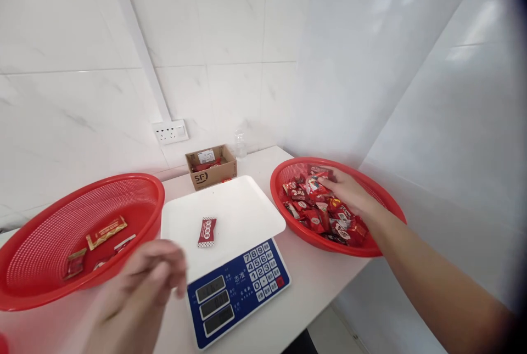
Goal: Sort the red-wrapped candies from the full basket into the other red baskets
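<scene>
My right hand reaches into the right red basket, its thumb and fingers closed on a red candy packet above a heap of wrapped candies. My left hand is beside the near left corner of the scale's white pan. Its fingers are curled but smeared by motion, so whether anything is in them does not show. One red candy with dotted ends lies on the pan. The scale's blue panel has three displays and a keypad.
At left stands another red basket with several wrapped candies inside. Behind the scale are a cardboard box with red packets and a clear bottle. The white table meets the tiled wall, which bears a socket.
</scene>
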Available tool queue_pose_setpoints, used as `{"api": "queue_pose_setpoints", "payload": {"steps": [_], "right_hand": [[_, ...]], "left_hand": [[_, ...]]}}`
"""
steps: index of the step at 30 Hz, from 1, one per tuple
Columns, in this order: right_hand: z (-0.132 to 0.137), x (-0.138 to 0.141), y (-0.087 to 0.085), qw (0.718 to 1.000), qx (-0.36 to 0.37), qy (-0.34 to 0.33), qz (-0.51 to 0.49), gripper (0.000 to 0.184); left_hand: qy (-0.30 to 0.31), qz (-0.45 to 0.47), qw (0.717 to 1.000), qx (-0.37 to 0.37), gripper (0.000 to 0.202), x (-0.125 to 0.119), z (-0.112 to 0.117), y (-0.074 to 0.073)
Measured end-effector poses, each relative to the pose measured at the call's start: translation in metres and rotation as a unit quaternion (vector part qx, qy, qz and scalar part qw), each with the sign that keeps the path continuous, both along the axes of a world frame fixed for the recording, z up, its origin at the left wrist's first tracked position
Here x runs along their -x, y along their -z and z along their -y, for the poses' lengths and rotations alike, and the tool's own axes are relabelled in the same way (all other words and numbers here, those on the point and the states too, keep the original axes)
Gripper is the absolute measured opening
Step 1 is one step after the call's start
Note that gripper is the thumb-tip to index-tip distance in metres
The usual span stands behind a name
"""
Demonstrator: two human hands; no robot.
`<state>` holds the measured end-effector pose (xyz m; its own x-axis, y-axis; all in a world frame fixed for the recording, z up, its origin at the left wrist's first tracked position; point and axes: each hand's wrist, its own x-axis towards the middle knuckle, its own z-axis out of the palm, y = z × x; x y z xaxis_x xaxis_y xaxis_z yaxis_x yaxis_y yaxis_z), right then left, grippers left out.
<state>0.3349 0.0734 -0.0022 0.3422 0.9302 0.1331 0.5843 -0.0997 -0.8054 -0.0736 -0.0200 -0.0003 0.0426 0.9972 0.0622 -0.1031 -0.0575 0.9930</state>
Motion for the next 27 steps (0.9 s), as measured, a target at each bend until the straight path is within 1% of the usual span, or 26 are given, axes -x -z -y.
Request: {"api": "queue_pose_setpoints", "payload": {"steps": [1,2,3,4,5,6,8,11,12,14,17,19,21,23,24,26,27], "right_hand": [[0.003,0.01,-0.006,0.998,-0.008,-0.016,-0.06,0.029],[0.007,0.022,-0.011,0.987,-0.018,-0.041,-0.155,0.027],[0.01,0.036,-0.015,0.962,-0.025,-0.072,-0.261,0.026],[0.014,0.053,-0.019,0.933,-0.032,-0.106,-0.343,0.027],[0.018,0.071,-0.021,0.906,-0.046,-0.138,-0.397,0.029],[0.022,0.088,-0.022,0.884,-0.045,-0.174,-0.431,0.033],[0.03,0.121,-0.021,0.857,-0.03,-0.242,-0.454,0.038],[0.039,0.154,-0.014,0.844,-0.013,-0.329,-0.423,0.034],[0.041,0.161,-0.012,0.845,-0.011,-0.342,-0.411,0.033],[0.041,0.167,-0.009,0.851,-0.011,-0.346,-0.394,0.031],[0.033,0.17,-0.006,0.873,-0.011,-0.313,-0.374,0.034],[0.023,0.17,-0.003,0.899,-0.011,-0.283,-0.334,0.039],[0.012,0.17,0.003,0.932,-0.006,-0.256,-0.255,0.043],[0.005,0.17,0.011,0.964,-0.014,-0.227,-0.141,0.047],[0.004,0.17,0.015,0.974,-0.03,-0.208,-0.081,0.05],[0.007,0.173,0.019,0.981,-0.066,-0.182,0.005,0.054],[0.011,0.175,0.019,0.98,-0.073,-0.182,0.015,0.055]], "left_hand": [[0.031,-0.005,0.999,0.002,0.024,-0.014,-0.007,-0.004],[0.066,-0.011,0.998,0.005,0.023,-0.03,-0.012,-0.007],[0.099,-0.017,0.995,0.01,0.024,-0.044,-0.018,-0.01],[0.119,-0.019,0.993,0.016,0.028,-0.058,-0.022,-0.012],[0.134,-0.01,0.991,0.023,0.034,-0.069,-0.026,-0.013],[0.141,0.007,0.989,0.035,0.041,-0.077,-0.03,-0.013],[0.158,0.058,0.984,0.059,0.049,-0.085,-0.036,-0.012],[0.213,0.12,0.966,0.088,0.046,-0.08,-0.039,-0.008],[0.221,0.129,0.962,0.093,0.043,-0.076,-0.04,-0.007],[0.204,0.133,0.965,0.094,0.039,-0.066,-0.039,-0.005],[0.146,0.11,0.98,0.076,0.035,-0.052,-0.038,-0.002],[0.099,0.087,0.99,0.052,0.032,-0.043,-0.039,0.0],[0.05,0.068,0.996,0.027,0.029,-0.033,-0.041,0.001],[0.005,0.05,0.999,0.003,0.025,-0.025,-0.042,0.002],[-0.014,0.04,0.999,-0.007,0.024,-0.021,-0.042,0.001],[-0.034,0.023,0.999,-0.017,0.025,-0.017,-0.041,0.001],[-0.028,0.019,0.999,-0.015,0.026,-0.017,-0.039,0.0]]}}
